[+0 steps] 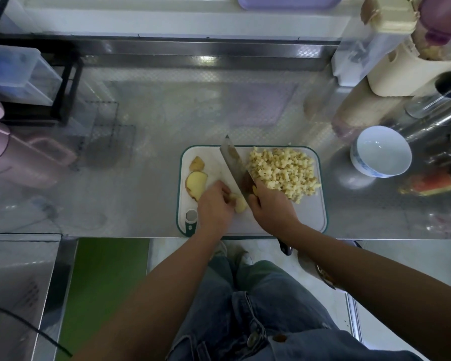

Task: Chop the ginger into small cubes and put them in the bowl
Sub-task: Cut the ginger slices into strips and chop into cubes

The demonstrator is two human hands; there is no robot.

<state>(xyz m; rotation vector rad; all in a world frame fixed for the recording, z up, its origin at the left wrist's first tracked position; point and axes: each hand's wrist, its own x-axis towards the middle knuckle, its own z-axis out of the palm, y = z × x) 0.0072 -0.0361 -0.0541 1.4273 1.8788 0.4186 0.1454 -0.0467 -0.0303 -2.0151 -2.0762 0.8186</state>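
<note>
A white cutting board (310,217) with a green rim lies near the counter's front edge. A heap of small ginger cubes (281,170) covers its right half. My left hand (215,207) holds a ginger piece (238,201) down on the board. My right hand (271,207) grips the handle of a cleaver (232,162), whose blade rests right beside that piece. Two larger ginger pieces (197,185) lie on the board's left side. A white bowl (382,151) with blue pattern stands empty to the right of the board.
A pink jug (18,155) and a black rack (68,82) stand at the left. Cream containers (391,66), bottles (443,118) and a red packet (432,183) crowd the right back. The steel counter's front edge (115,235) runs just below the board.
</note>
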